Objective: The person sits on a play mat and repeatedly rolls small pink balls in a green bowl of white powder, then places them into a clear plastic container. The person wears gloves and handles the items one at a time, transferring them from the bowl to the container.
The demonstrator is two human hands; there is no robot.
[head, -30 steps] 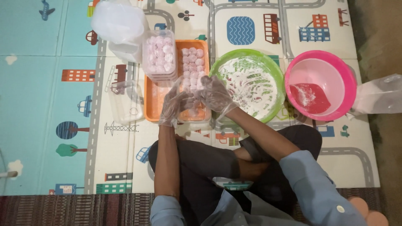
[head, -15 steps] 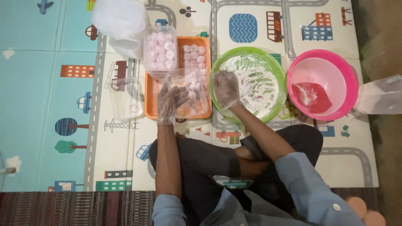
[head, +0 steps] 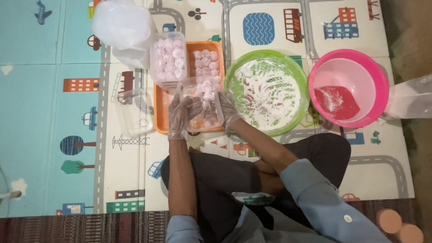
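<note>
I sit cross-legged on the play mat [head: 54, 112]. My gloved left hand [head: 182, 114] and right hand [head: 229, 110] are clamped on either side of a clear box [head: 204, 105] of pink balls, held over the near end of the orange tray [head: 159, 119]. Left of the tray lies an empty clear box [head: 132, 112]. Right of it sit the floury green bowl [head: 267, 92] and pink bowl [head: 348, 87]. On its far left corner rests a filled box [head: 168, 56].

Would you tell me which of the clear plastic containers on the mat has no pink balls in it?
The empty clear container left of the orange tray. The filled container and the container between the gloved left hand and right hand hold balls.
</note>
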